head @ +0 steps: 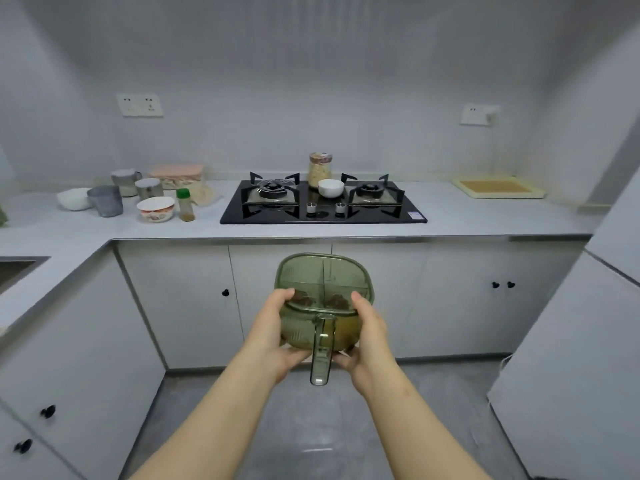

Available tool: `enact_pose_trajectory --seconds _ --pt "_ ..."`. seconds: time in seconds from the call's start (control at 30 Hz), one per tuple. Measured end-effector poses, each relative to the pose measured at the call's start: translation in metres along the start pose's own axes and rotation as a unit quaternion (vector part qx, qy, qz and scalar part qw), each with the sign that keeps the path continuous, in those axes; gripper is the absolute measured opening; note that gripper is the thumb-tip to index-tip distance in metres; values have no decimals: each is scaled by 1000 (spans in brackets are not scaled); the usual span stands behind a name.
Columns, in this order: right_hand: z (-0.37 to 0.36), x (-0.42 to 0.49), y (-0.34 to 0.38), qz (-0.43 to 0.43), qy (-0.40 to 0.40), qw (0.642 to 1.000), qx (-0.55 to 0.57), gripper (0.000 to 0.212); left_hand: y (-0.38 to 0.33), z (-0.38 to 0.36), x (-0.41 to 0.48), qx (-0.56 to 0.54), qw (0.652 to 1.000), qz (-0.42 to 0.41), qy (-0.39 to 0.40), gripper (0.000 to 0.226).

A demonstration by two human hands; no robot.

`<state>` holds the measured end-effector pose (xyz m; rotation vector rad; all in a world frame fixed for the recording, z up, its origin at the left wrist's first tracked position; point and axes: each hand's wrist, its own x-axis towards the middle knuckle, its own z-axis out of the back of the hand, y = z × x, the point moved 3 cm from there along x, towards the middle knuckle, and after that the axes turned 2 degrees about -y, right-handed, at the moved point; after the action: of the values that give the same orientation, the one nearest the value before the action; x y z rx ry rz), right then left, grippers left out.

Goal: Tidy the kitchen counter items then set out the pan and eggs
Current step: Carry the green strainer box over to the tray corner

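I hold a green see-through spice box with a lid, inner compartments and a long handle pointing toward me, in front of the lower cabinets below the counter edge. My left hand grips its left side with the thumb on the lid. My right hand grips its right side the same way. On the black gas hob stand a glass jar of pale food and a white bowl between the two burners. No pan or eggs are in view.
The left counter carries a white bowl, a grey cup, two lidded jars, a patterned bowl, a green-capped bottle and a pink-lidded box. A tray lies at the back right. A sink is at left, a fridge at right.
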<state>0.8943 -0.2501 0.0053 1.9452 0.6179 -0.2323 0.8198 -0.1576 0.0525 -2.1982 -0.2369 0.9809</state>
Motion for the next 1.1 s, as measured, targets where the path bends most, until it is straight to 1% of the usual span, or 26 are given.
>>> enact_pose_trajectory --seconds 0.1,0.23,0.3,0.47,0.6,0.7,0.9,1.03,1.1 --pt "13 36 20 18 -28 999 12 50 1 -32 37 7 1000 15 17 15" --pt "28 111 57 39 -69 997 26 47 -6 -94 111 33 998 32 43 13" --pt "31 130 69 36 -77 996 35 47 -7 -108 132 36 998 35 46 14" --pt "50 224 125 57 -124 989 62 47 -21 -198 221 85 992 53 81 14" --pt "79 270 162 75 -152 983 77 48 -14 -258 263 120 983 79 112 13" --pt "105 300 190 87 -165 979 82 47 -6 -303 287 143 976 92 139 14" --pt "155 362 255 112 -175 974 89 44 16 -393 337 162 967 79 179 13" --pt "199 407 306 113 -175 974 92 43 36 -466 367 151 966 95 188 15" --pt "227 432 336 112 -176 974 90 42 50 -508 382 148 968 100 176 15"
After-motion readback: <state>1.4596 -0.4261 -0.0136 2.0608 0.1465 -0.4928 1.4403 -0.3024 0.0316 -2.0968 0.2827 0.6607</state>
